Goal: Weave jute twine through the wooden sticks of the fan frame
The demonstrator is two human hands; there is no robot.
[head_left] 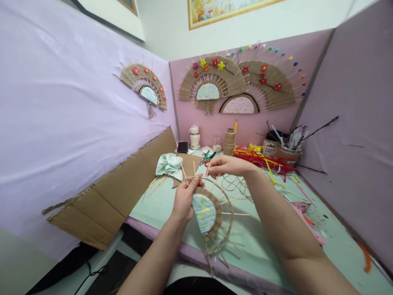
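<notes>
My left hand (185, 198) grips the upper end of a half-round fan frame (218, 215), thumb on top. Its centre is pale blue-green patterned cloth (203, 211) edged with a band of woven twine, and thin sticks (236, 214) spread out from it like rays. A second, thinner ring of twine (231, 205) crosses the sticks farther out. Above the frame's upper end, my right hand (225, 166) is closed in a pinch by the tip of one stick. Whether its fingers hold that stick or a twine strand I cannot tell.
Loose twine (238, 184) lies right of the frame. Green-handled cutters (208, 156), bunched cloth (168, 164) and a twine spool (229, 141) are behind. Red and yellow fuzzy stems (260, 157) lie back right, near pots of twigs (287, 153). Cardboard (119, 192) stands left; finished fans (211, 78) hang behind.
</notes>
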